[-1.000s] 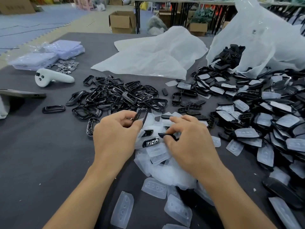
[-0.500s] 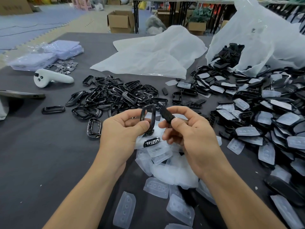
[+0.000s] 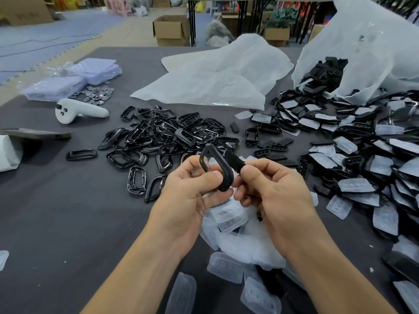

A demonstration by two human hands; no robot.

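Bare table (image 3: 56, 223) left; black frame pile (image 3: 163, 137) ahead, clear-cover heap (image 3: 362, 168) blocks right.

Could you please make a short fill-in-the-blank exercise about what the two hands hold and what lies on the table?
1. The left hand grips a looped frame whose colour is ____.
2. The right hand pinches a small black piece between its forefinger and ____.
3. The white controller lies on the table to the person's ____.
Missing words: black; thumb; left.
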